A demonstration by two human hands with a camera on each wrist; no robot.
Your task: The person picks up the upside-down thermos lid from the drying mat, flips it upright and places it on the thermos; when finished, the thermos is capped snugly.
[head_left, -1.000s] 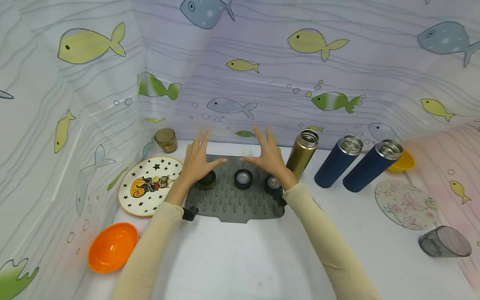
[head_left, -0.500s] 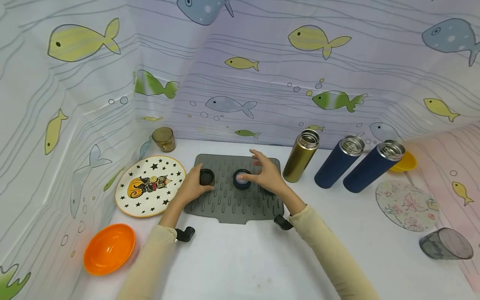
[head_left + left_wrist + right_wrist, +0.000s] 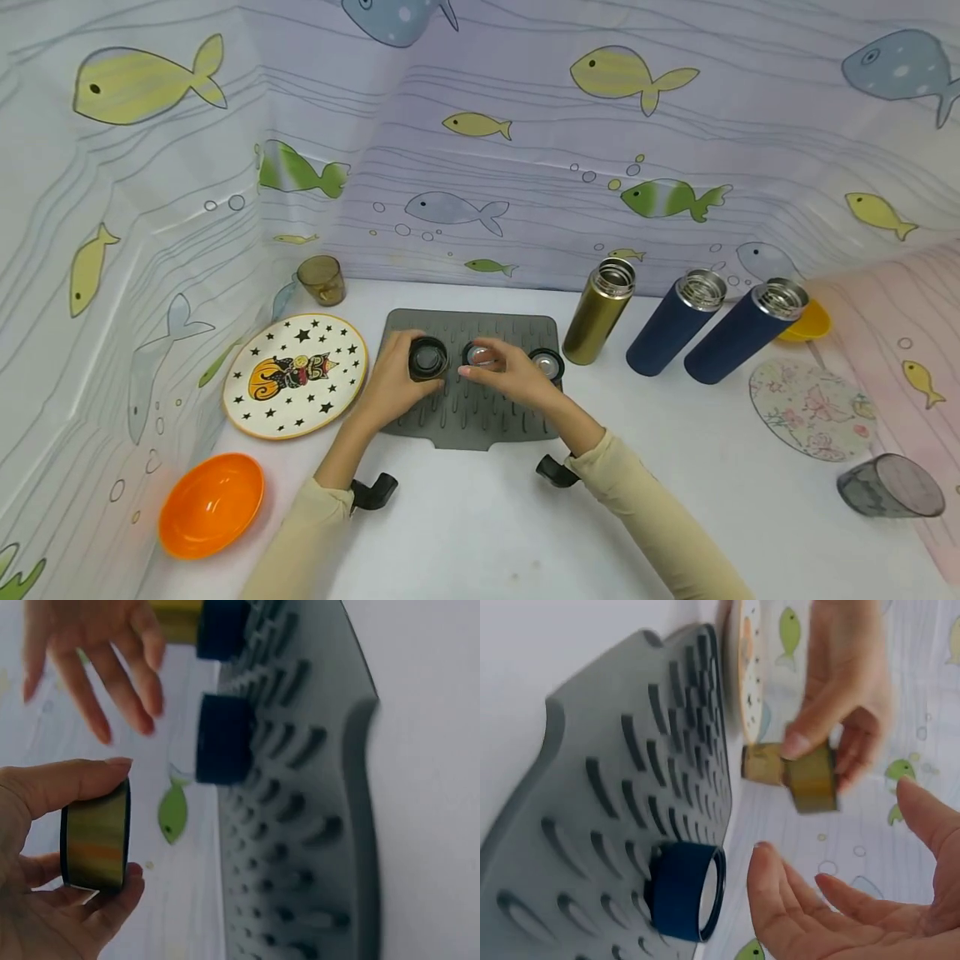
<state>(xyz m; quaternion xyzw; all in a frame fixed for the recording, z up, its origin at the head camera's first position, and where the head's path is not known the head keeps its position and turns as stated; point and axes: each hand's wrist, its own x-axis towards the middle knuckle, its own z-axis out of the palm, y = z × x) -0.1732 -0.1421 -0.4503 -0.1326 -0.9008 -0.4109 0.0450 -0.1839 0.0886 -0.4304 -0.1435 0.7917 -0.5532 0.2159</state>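
My left hand point(image 3: 390, 379) grips a gold bottle lid point(image 3: 96, 838) by its sides, thumb on one side and fingers on the other. In the left wrist view the lid is held off the grey ridged mat point(image 3: 465, 417). My right hand point(image 3: 521, 377) holds nothing; its fingers are loosely bent, with thumb and fingertips apart. From the head it partly covers the middle blue lid point(image 3: 684, 891), which sits on the mat below those fingers. Another blue lid point(image 3: 547, 364) sits on the mat's right side.
Lidless gold bottle point(image 3: 600, 312) and two lidless navy bottles point(image 3: 675, 325) stand at the right. Left are a star-patterned plate point(image 3: 247, 408), orange bowl point(image 3: 212, 506) and amber cup point(image 3: 321, 281). Far right: floral disc point(image 3: 813, 408), grey cup point(image 3: 890, 486), yellow bowl point(image 3: 806, 323).
Both hands have come down from a raised, spread pose. My left hand has taken the gold lid off the mat and moved it right; my right hand has shifted left over the middle blue lid.
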